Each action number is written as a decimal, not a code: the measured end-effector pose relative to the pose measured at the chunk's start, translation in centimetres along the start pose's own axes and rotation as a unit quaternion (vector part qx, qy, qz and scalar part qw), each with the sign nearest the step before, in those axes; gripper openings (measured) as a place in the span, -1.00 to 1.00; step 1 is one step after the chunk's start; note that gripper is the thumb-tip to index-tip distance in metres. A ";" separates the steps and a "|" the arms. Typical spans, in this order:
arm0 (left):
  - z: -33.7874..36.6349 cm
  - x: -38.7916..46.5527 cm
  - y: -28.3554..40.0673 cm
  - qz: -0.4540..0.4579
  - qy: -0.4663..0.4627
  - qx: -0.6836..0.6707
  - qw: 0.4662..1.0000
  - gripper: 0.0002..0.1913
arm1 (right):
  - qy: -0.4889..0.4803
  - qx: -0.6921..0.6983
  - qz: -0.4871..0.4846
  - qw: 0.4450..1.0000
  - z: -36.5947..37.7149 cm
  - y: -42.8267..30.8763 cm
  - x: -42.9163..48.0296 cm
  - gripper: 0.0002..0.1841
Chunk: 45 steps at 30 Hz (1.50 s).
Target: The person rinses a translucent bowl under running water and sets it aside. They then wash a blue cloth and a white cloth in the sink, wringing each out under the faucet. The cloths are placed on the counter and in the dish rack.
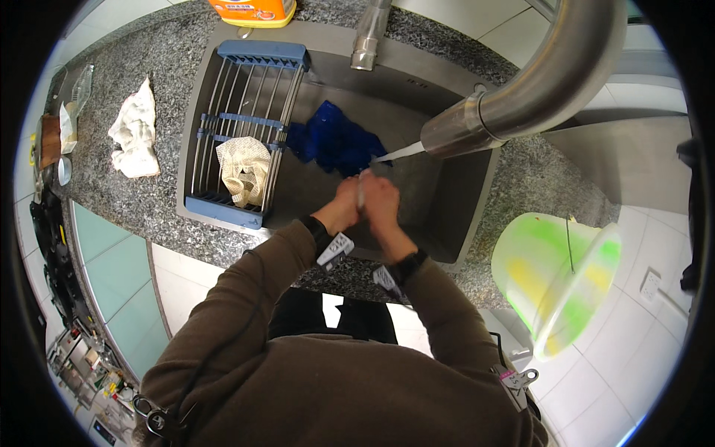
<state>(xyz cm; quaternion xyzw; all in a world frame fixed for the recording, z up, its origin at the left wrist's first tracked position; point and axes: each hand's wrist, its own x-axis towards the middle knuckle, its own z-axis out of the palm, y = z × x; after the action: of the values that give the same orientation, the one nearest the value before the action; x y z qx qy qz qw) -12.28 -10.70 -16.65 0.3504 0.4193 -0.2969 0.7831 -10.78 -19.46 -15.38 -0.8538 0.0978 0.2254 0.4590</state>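
Observation:
A wet, deep-blue cloth (335, 137) lies crumpled on the floor of the steel sink (301, 195). My left hand (346, 204) and my right hand (381, 198) meet at its near edge, fingers curled and pressed together. Whether they grip the cloth is hidden by the knuckles. A pale streak, perhaps water, shows between them. From the wide metal spout (455, 131), a stream of water (399, 152) runs down beside the cloth, just beyond my hands.
Left in the sink stands a drain rack (251, 53) holding a cream mesh cloth (246, 167). A white cloth (136, 134) lies on the granite counter (173, 61). A second faucet (366, 44) hangs over the back rim, near an orange container (254, 11). A green-yellow bucket (553, 274) is at right.

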 end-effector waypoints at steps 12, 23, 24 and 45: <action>-1.2 3.3 0.7 -0.009 0.124 0.049 0.991 -0.67 | 0.036 0.069 -0.067 0.995 -0.5 1.1 -1.8 -0.52; -2.6 2.1 0.6 0.000 0.119 -0.138 0.983 -0.30 | 0.038 -0.347 -0.012 0.937 -6.3 11.0 12.1 -0.36; -2.2 1.9 0.2 -0.028 0.103 -0.117 0.987 -0.25 | 0.039 -0.458 -0.114 0.881 -5.1 11.1 11.2 -0.36; -0.3 1.4 1.5 0.086 0.066 -0.011 0.994 -0.73 | -0.042 0.173 0.001 0.984 -2.2 -3.0 0.1 -0.62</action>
<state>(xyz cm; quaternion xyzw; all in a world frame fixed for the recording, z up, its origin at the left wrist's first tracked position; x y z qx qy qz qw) -10.62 -9.86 -17.54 0.3957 0.4412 -0.1999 0.7803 -8.91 -19.64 -12.18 -0.7512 0.1171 0.2411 0.6032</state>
